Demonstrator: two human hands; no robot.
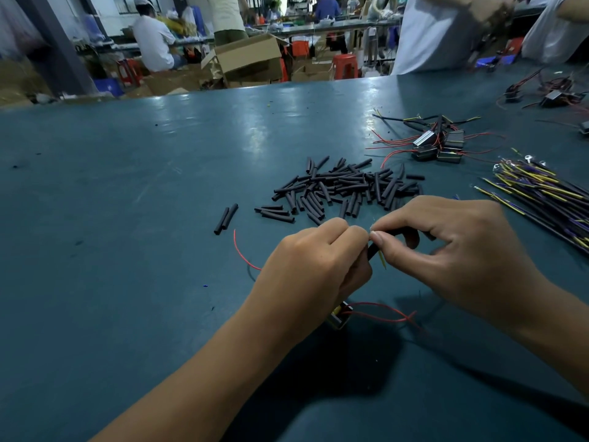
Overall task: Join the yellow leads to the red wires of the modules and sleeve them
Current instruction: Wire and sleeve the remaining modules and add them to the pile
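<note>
Nearest you, a small module (341,315) lies on the teal table (127,218) under your left wrist, its red wires (382,311) looping right. Your left hand (315,266) is curled tight, fingertips pinching at the joint. Your right hand (446,247) pinches a black sleeve (373,250) between thumb and forefinger, a yellow lead (382,261) poking down beside it. Beyond lies the pile of black sleeves (344,189), 2 more (225,218) apart to its left. Further right sit yellow leads (541,193); behind them, more modules (438,145).
</note>
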